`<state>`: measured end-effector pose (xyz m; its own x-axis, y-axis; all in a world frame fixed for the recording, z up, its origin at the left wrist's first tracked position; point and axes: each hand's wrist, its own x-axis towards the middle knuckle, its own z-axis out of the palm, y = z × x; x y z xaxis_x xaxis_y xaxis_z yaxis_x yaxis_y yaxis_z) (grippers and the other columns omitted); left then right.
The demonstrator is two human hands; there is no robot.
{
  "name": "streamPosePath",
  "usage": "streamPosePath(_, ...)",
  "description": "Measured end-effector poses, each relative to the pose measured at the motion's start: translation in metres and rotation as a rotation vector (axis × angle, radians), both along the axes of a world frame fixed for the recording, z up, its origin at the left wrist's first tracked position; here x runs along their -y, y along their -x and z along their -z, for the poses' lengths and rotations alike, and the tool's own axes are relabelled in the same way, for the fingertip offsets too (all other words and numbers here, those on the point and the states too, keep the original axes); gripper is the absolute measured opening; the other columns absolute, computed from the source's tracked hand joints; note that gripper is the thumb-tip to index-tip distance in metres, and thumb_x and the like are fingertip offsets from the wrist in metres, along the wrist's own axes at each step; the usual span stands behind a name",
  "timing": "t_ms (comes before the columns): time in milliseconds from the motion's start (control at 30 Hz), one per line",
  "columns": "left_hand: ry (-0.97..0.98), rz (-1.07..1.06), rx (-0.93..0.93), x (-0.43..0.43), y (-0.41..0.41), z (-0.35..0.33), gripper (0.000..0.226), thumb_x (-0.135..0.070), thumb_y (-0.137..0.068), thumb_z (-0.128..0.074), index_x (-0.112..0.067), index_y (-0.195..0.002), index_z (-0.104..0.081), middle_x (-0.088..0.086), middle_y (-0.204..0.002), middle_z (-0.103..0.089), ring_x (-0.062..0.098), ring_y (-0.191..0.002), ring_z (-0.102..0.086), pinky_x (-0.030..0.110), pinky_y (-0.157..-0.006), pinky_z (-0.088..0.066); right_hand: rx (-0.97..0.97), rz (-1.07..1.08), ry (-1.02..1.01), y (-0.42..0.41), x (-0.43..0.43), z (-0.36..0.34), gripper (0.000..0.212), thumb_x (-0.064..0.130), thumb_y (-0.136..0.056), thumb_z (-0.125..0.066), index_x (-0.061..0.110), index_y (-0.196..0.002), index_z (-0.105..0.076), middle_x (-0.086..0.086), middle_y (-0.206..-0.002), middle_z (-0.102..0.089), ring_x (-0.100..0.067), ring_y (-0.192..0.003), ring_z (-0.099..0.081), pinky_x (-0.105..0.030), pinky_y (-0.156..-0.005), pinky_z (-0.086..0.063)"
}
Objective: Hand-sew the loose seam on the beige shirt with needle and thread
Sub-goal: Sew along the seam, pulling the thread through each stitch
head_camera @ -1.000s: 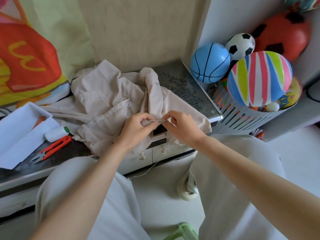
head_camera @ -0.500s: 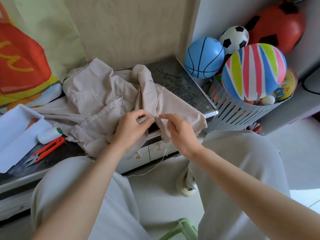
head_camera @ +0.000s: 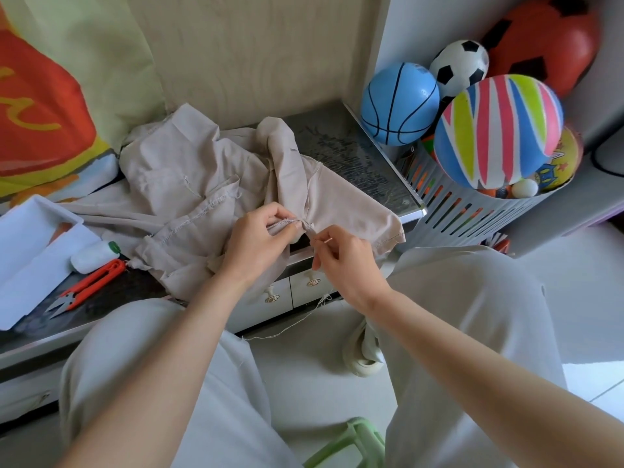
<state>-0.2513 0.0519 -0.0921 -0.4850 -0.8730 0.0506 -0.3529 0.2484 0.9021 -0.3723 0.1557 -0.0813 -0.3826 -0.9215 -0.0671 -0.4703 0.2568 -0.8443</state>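
Beige shirt [head_camera: 189, 184] lies bunched on the table [head_camera: 354, 157], its seam [head_camera: 287, 222] pinched in the left hand [head_camera: 260, 246], while the right hand [head_camera: 349, 263] pinches the needle [head_camera: 325, 241], held roughly crosswise.

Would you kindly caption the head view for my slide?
Left hand pinches beige shirt's seam; right hand holds needle beside it, thread trailing.
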Motion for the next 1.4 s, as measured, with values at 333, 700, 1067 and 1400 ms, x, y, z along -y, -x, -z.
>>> streamPosePath(333, 0.034, 0.01, 0.003, -0.005, 0.0, -0.002, 0.017, -0.016, -0.084, -0.069, -0.03, -0.076, -0.062, -0.016, -0.075, -0.068, -0.006, -0.068, -0.06, 0.015, -0.067, -0.046, -0.004, 0.047, -0.015, -0.006, 0.003, 0.0, 0.013, 0.015, -0.097, -0.045, 0.014, -0.089, -0.055, -0.001, -0.072, -0.071, 0.004, -0.042, -0.048, -0.013, -0.045, -0.032)
streamPosePath(700, 0.065, -0.043, 0.004, -0.005, -0.002, -0.005, 0.01, -0.016, -0.085, -0.067, -0.023, -0.079, -0.066, -0.012, -0.073, -0.067, -0.005, -0.064, -0.058, 0.011, -0.062, -0.042, 0.085, 0.053, 0.004, -0.009, -0.001, -0.005, 0.013, 0.013, -0.098, -0.042, 0.011, -0.095, -0.055, -0.002, -0.071, -0.071, 0.0, -0.042, -0.047, -0.013, -0.046, -0.036)
streamPosePath(1067, 0.049, -0.043, 0.005, -0.006, -0.003, -0.007, 0.011, -0.016, -0.085, -0.067, -0.024, -0.08, -0.063, -0.014, -0.077, -0.07, -0.005, -0.069, -0.062, 0.01, -0.065, -0.044, 0.02, 0.039, -0.001, -0.012, -0.003, -0.006, 0.013, 0.014, -0.095, -0.045, 0.011, -0.088, -0.055, -0.007, -0.064, -0.068, -0.004, -0.045, -0.049, -0.015, -0.047, -0.034)
streamPosePath(1400, 0.033, -0.055, 0.017, -0.007, -0.001, -0.005, 0.011, -0.016, -0.084, -0.067, -0.025, -0.079, -0.062, -0.015, -0.077, -0.07, -0.004, -0.068, -0.061, 0.015, -0.065, -0.044, -0.02, 0.088, -0.032, -0.013, 0.005, 0.0, 0.016, 0.018, -0.095, -0.043, 0.009, -0.094, -0.056, -0.014, -0.075, -0.069, -0.019, -0.062, -0.049, -0.032, -0.06, -0.042)
